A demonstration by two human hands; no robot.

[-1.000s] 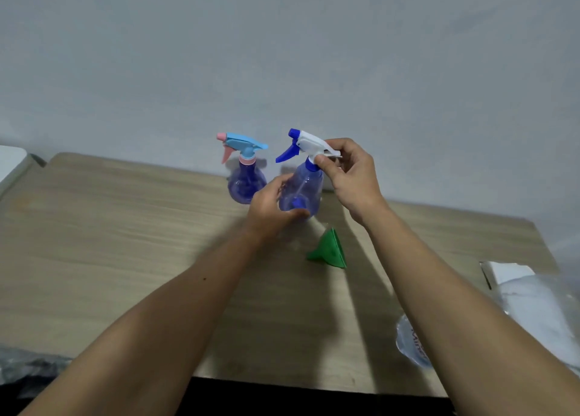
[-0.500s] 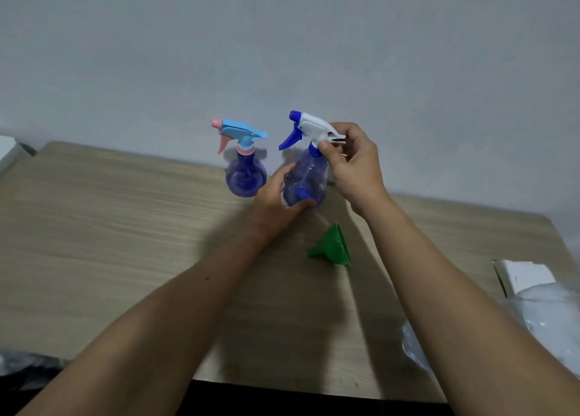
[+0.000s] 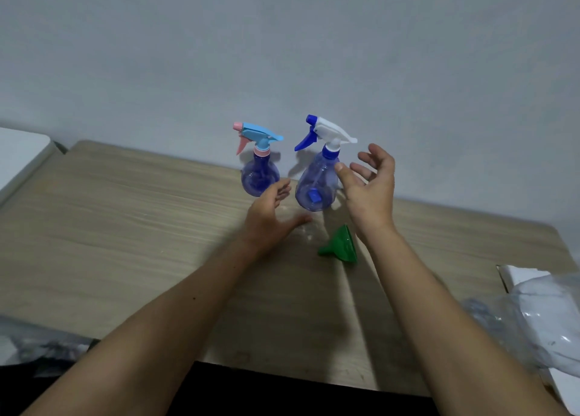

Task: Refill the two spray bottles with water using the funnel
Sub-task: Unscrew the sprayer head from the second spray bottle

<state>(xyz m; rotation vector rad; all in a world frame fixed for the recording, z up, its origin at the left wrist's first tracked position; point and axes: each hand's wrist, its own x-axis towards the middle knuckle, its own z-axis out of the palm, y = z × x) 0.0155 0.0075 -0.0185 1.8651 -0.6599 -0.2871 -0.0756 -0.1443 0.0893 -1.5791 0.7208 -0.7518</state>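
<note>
Two clear blue spray bottles stand near the table's far edge. The left bottle (image 3: 260,177) has a light-blue and pink trigger head. The right bottle (image 3: 317,186) carries a white and dark-blue trigger head (image 3: 326,133), still on its neck. My left hand (image 3: 272,216) hovers open just left of that bottle, fingers spread, touching nothing. My right hand (image 3: 370,186) is open just right of it, thumb close to the bottle's shoulder. A green funnel (image 3: 341,245) lies on its side on the table, below my right wrist.
The wooden table (image 3: 125,227) runs against a grey wall. A crumpled clear plastic bag and a white box (image 3: 539,309) sit at the right edge. More plastic wrap (image 3: 37,346) lies at the near left corner. A white surface (image 3: 18,155) is at the far left.
Both hands have let go of the right bottle: the left released its body, the right released the trigger head. The bottle now stands alone on the table.
</note>
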